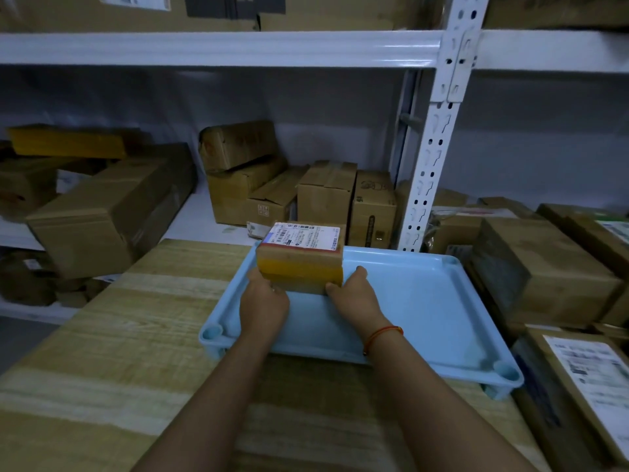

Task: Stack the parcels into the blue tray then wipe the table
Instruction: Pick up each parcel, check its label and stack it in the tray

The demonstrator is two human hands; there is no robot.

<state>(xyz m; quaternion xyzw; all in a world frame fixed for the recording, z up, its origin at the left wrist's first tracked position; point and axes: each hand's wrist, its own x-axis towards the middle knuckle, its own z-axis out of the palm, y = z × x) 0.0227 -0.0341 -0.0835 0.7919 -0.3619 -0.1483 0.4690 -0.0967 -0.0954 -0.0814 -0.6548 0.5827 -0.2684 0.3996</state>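
Observation:
A small brown parcel (299, 258) with yellow tape and a white shipping label on top sits in the far left part of the light blue tray (418, 301). It looks like a stack of two parcels, but I cannot tell for sure. My left hand (263, 299) grips its near left corner. My right hand (354, 291), with a red thread on the wrist, grips its near right corner. The tray rests on the wooden table (119, 352), toward its far right side.
White metal shelving stands behind the table with a post (432, 158) just beyond the tray. Several cardboard boxes (109, 212) fill the shelf at left and centre. More boxes (541, 267) and a labelled parcel (592, 379) crowd the right of the tray.

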